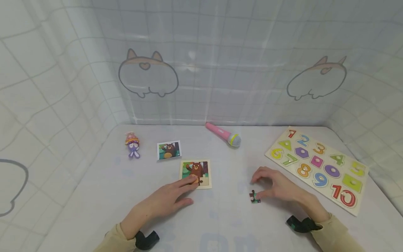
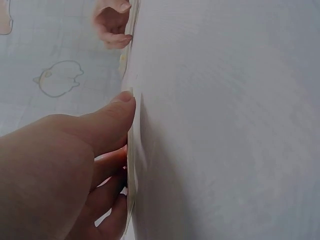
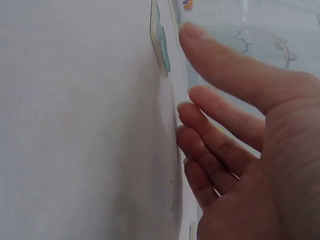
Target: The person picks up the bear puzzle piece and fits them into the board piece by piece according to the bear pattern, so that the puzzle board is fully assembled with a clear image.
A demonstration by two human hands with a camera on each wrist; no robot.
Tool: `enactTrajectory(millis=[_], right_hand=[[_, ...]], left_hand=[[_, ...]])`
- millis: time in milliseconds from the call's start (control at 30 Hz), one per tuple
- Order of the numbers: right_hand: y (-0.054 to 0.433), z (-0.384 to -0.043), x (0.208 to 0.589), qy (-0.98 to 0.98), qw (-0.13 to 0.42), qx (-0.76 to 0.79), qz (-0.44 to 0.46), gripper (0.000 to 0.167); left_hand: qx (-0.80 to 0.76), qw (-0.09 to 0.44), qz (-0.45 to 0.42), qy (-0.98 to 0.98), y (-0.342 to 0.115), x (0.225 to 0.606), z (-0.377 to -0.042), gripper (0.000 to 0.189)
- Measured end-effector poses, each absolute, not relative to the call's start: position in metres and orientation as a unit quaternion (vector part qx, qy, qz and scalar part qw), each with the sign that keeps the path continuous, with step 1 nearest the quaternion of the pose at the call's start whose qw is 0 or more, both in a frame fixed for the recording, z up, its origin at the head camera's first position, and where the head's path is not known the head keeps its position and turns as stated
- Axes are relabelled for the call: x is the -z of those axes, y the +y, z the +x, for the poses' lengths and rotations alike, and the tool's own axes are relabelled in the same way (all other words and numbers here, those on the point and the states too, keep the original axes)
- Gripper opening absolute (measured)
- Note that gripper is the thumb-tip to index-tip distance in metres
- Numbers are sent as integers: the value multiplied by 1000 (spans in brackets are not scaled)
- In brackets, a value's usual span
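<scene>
My left hand (image 1: 168,197) rests its fingers on the lower left part of a small square bear jigsaw puzzle (image 1: 204,169) in a pale wooden frame. A beige patch shows at the puzzle's lower right. The left wrist view has the thumb (image 2: 117,112) stretched out near the frame's edge (image 2: 131,170). To the right, a loose jigsaw piece (image 1: 254,197), brown and green, lies on the table. My right hand (image 1: 280,185) is beside it, thumb tip right at its edge and fingers loosely curved. In the right wrist view, the piece (image 3: 160,42) lies past the thumb, with nothing pinched.
A bear picture card (image 1: 169,150) lies behind the puzzle, and a small purple doll (image 1: 133,145) stands left of it. Farther back is a pink toy microphone (image 1: 223,134). A wooden number-and-shape board (image 1: 310,154) fills the right side. Draped cloth walls (image 1: 201,70) enclose the table.
</scene>
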State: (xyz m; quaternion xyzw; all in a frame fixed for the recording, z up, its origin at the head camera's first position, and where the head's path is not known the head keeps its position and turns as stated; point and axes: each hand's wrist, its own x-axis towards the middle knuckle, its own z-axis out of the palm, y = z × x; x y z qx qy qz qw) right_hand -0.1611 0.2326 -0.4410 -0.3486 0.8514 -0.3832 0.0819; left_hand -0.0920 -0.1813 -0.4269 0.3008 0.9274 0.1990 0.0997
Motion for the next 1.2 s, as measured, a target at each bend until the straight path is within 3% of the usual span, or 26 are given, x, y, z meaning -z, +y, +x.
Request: enactTrajectory(millis=[367, 833, 1200], right_hand=[[232, -159, 442, 860, 115, 358, -346, 41], [230, -162, 449, 862, 31, 365, -350, 25], [230, -160, 445, 863, 45, 371, -340, 24]], left_hand=[[-199, 89, 305, 927, -182, 429, -92, 54], [-219, 102, 302, 922, -184, 431, -93, 54], [-220, 97, 309, 920, -184, 431, -94, 53]])
